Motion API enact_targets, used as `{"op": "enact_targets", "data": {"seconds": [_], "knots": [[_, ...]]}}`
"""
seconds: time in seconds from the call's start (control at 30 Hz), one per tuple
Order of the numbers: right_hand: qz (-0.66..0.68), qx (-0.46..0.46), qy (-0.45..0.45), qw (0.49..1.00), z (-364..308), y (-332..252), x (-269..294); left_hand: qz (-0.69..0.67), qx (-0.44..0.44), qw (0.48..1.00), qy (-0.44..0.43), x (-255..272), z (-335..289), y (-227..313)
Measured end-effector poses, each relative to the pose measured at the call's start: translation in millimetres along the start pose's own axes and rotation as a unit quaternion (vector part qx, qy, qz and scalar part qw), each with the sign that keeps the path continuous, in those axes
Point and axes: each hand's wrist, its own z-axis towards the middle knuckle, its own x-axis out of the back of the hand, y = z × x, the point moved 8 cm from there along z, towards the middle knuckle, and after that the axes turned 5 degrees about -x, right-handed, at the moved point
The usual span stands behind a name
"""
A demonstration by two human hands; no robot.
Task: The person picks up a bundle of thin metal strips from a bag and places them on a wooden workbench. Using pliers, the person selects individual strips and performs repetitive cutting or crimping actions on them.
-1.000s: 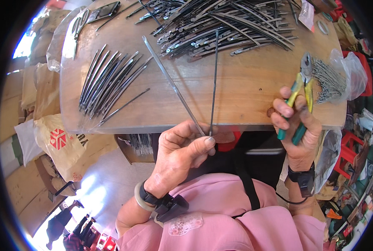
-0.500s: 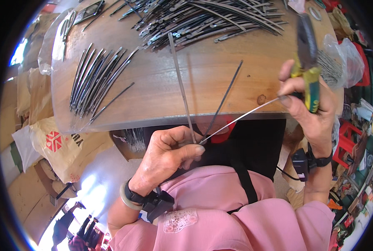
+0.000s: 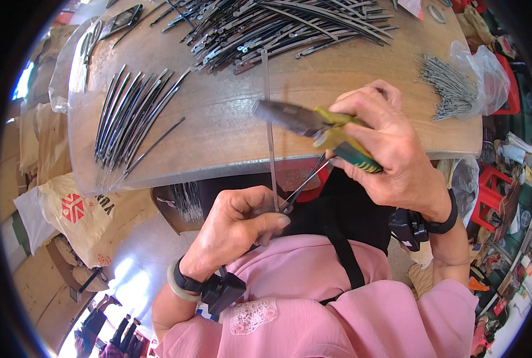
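My left hand [image 3: 236, 224] is closed, pinching a long flat metal strip [image 3: 270, 137] that rises toward the far side of the table. Between the same fingers a thin dark rod [image 3: 304, 188] and a pale wire slant up to the right. My right hand [image 3: 391, 140] is wrapped round pliers with yellow and green handles [image 3: 359, 157]. Their dark jaws point left and pass across the metal strip; motion blurs them. My right thumb and fingertips are at the upper end of the rod and wire, and whether they pinch it is hard to see.
A big pile of dark metal strips [image 3: 266, 30] covers the table's far side. A smaller fanned bundle [image 3: 134, 116] lies left, beside a single strip [image 3: 154, 147]. Grey wires [image 3: 451, 83] stick out of a clear bag [image 3: 489, 80] at right. A phone [image 3: 121, 21] and scissors [image 3: 90, 45] lie far left.
My right hand has come left and inward with the pliers, whose jaws have swung from pointing up to pointing left. The wire's outer end has moved toward the dark rod.
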Motion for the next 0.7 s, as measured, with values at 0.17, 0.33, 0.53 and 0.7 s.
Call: {"op": "enact_targets", "data": {"seconds": [0.17, 0.33, 0.53, 0.7], "knots": [[-0.010, 0.024, -0.019, 0.999, -2.6, 0.7, -15.3, 0.015, 0.002, 0.999, 0.033, -4.2, -3.3, 1.5], [-0.011, 0.010, -0.016, 1.000, -9.5, 3.2, -7.8, -0.047, -0.027, 0.998, 0.021, -4.5, 1.8, 10.2], [-0.026, 0.020, 0.011, 0.999, -14.7, -11.2, 0.3, -0.073, -0.025, 0.994, -0.076, -12.8, 14.2, 38.5], [-0.015, 0.031, 0.015, 0.999, -17.4, -15.9, -11.4, -0.023, 0.069, 0.997, -0.021, -35.0, 17.9, 30.0]]}}
